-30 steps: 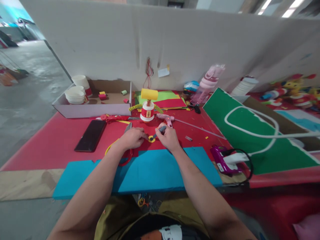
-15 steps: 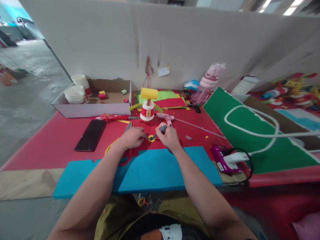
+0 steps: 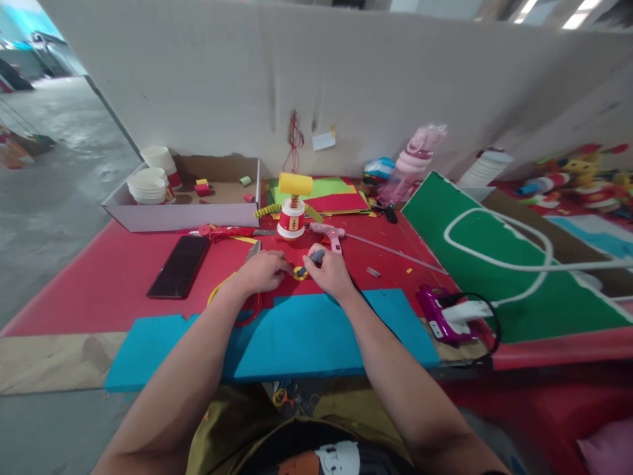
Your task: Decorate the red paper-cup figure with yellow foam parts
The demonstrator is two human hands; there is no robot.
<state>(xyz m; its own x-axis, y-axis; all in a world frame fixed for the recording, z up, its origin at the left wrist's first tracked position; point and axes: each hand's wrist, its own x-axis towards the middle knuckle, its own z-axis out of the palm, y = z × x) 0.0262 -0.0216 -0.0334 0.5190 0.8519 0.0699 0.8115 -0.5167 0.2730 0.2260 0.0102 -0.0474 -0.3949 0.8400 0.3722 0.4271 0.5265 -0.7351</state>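
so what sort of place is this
Probably a craft-making workspace: a pink glue gun, a stack of coloured sheets and a small yellow-topped figure share the red-covered table.

Cup figure point(image 3: 291, 221) stands beyond yellow ring point(image 3: 299, 278) — room left of phone point(image 3: 179, 267).

Small yellow disc point(image 3: 299, 276), flat beneath a slanted blue-grey marker point(image 3: 316, 256)
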